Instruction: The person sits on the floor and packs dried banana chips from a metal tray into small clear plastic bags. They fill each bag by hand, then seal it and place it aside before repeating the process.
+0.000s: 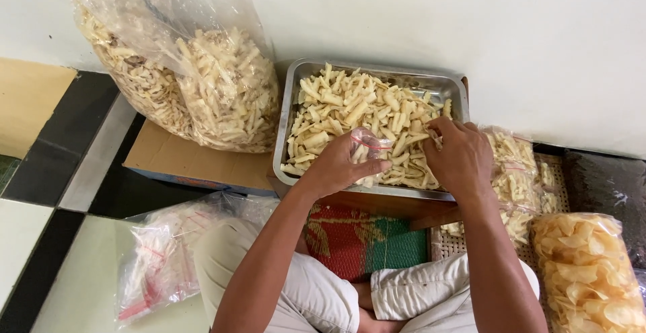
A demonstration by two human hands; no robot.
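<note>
Hands over snack tray, small bag in left

Left hand (336,166) pinches a small clear bag (367,143) by its mouth, closed on it, held over the near half of the metal tray (289,114). Right hand (461,155) sits at 3 o'clock from the bag, fingers curled into the pale snack sticks (350,104); can't tell if it has any gripped. Hands are apart, the bag between them and nearer the left. Tray's long axis runs 9 to 3. Big sack of sticks (202,84) at 10 o'clock on cardboard (175,155), filled bags (515,178) at 3, bag of round chips (585,266) at 4. Bag's contents hard to make out; right fingertips hidden in the sticks.
</note>
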